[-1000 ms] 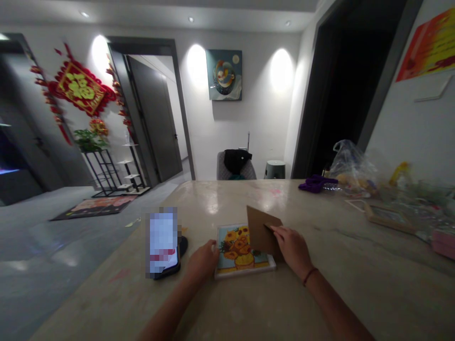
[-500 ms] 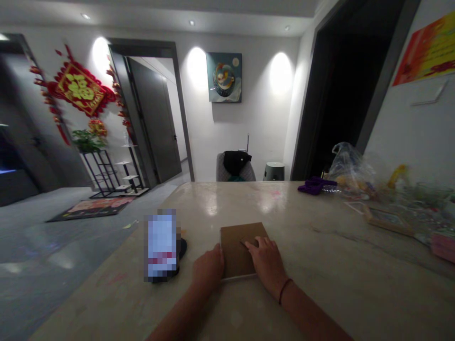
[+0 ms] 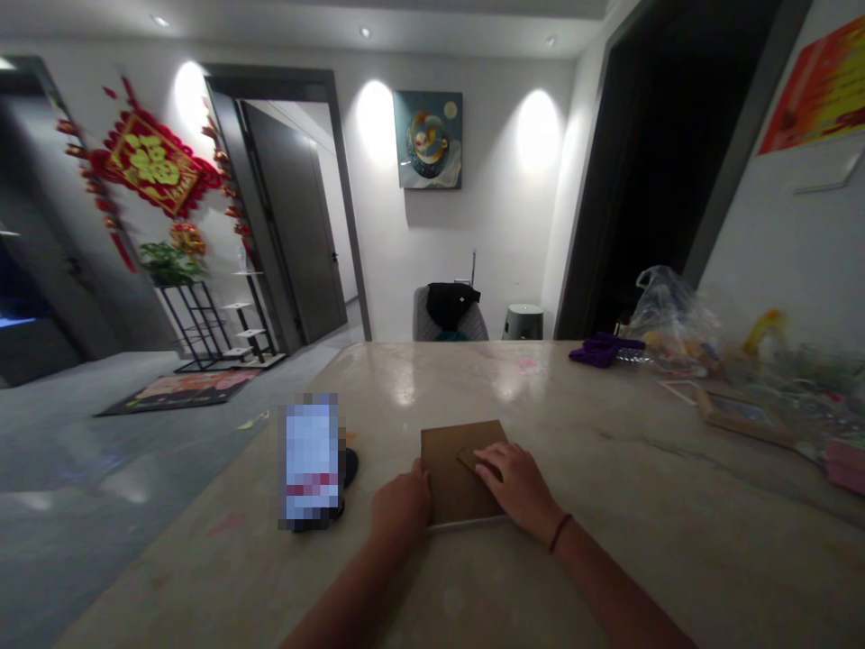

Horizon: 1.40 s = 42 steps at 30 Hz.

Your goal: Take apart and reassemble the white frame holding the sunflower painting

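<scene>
A flat, squarish brown notebook (image 3: pixel 451 491) with a pale lower edge lies on the table in front of me. My left hand (image 3: pixel 404 507) grips its left edge, fingers closed along the side. Over its right part rests my right hand (image 3: pixel 517 478), with the fingers bent and thumb and forefinger drawn together. By those fingertips a small, thin, dark-edged shape (image 3: pixel 465 457) shows against the brown cover; it is too small to name. A reddish band circles my right wrist.
A phone with a lit, blurred screen (image 3: pixel 311 460) stands on a dark holder to the left. At the right of the marble-look table (image 3: pixel 649 532) are a purple cloth item (image 3: pixel 605 350), a clear plastic bag (image 3: pixel 669 311), a wooden frame (image 3: pixel 740 415) and a pink box (image 3: pixel 844 461).
My right hand has shifted slightly right, and the small shape by its fingertips shows more. My left hand keeps its hold on the notebook. The view has tilted a little.
</scene>
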Available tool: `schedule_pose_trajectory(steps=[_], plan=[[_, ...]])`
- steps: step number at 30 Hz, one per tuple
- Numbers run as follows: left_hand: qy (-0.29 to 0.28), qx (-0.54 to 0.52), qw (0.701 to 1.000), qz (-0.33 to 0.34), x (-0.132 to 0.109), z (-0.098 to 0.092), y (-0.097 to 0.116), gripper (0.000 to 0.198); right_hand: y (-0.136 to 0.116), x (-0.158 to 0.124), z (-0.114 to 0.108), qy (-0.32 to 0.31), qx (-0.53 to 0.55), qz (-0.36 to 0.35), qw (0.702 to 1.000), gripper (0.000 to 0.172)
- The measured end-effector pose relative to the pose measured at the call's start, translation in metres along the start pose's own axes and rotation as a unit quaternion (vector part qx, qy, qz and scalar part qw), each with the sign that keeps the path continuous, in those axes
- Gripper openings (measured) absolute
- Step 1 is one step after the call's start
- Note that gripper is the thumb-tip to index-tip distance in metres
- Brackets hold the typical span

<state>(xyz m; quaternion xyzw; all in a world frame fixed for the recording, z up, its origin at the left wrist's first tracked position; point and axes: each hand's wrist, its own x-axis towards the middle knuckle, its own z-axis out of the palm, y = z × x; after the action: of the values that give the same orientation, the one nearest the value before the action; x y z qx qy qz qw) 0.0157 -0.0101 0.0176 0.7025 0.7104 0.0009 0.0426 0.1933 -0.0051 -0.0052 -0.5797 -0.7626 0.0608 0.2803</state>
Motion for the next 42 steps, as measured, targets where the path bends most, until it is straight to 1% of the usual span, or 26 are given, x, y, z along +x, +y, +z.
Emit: schedule_pose_trajectory(steps=[2,3,5,8,12,17,23,26,30,32,33,35,36,38,40,42], plan=[[-0.007,0.001,1.0,-0.001,0.0,-0.001,0.0,0.04,0.012,0.002,0.002,0.014,0.021,0.011,1.0,0.042],[-0.005,0.0,1.0,0.0,-0.001,-0.002,-0.001,0.041,0.017,0.002,0.004,0.011,0.025,0.019,0.999,0.049],[0.004,-0.002,1.0,0.005,-0.001,-0.001,-0.001,0.042,0.024,0.001,0.01,-0.023,0.034,0.036,0.999,0.06],[0.01,-0.001,1.0,0.016,-0.001,-0.001,-0.001,0.046,0.026,0.0,0.017,-0.073,0.039,0.05,0.995,0.07],[0.009,0.014,1.0,0.026,0.001,-0.001,0.001,0.045,0.023,-0.001,0.017,-0.076,0.029,0.043,0.996,0.08],[0.018,0.029,0.999,0.03,0.001,-0.001,0.002,0.044,0.021,0.0,0.015,-0.063,0.032,0.043,0.997,0.074],[0.02,0.017,0.999,0.027,0.002,0.0,0.0,0.046,0.023,-0.001,0.019,-0.042,0.038,0.039,0.998,0.069],[0.025,0.004,0.999,0.03,0.002,0.002,0.001,0.05,0.022,-0.002,0.019,-0.034,0.037,0.038,0.998,0.067],[0.018,-0.016,1.0,0.02,0.0,0.002,0.001,0.057,0.019,-0.004,0.012,-0.002,0.036,0.036,0.999,0.056],[0.005,-0.048,0.999,0.022,-0.001,-0.003,-0.005,0.059,0.02,-0.007,0.006,-0.003,0.047,0.036,0.998,0.057],[-0.006,-0.069,0.997,0.022,-0.001,-0.006,-0.008,0.061,0.022,-0.009,0.002,-0.01,0.057,0.039,0.998,0.06],[-0.026,-0.101,0.994,0.045,-0.002,-0.013,-0.017,0.064,0.027,-0.012,-0.006,-0.034,0.087,0.052,0.994,0.067],[-0.035,-0.104,0.993,0.045,-0.003,-0.016,-0.021,0.064,0.031,-0.013,-0.01,-0.047,0.105,0.061,0.991,0.069],[-0.066,-0.114,0.989,0.073,-0.005,-0.022,-0.028,0.066,0.037,-0.015,-0.019,-0.081,0.138,0.075,0.984,0.071],[-0.096,-0.117,0.983,0.103,-0.007,-0.026,-0.031,0.074,0.042,-0.016,-0.026,-0.13,0.154,0.077,0.976,0.076],[-0.12,-0.116,0.978,0.124,-0.01,-0.028,-0.033,0.088,0.044,-0.017,-0.033,-0.179,0.152,0.071,0.969,0.083]])
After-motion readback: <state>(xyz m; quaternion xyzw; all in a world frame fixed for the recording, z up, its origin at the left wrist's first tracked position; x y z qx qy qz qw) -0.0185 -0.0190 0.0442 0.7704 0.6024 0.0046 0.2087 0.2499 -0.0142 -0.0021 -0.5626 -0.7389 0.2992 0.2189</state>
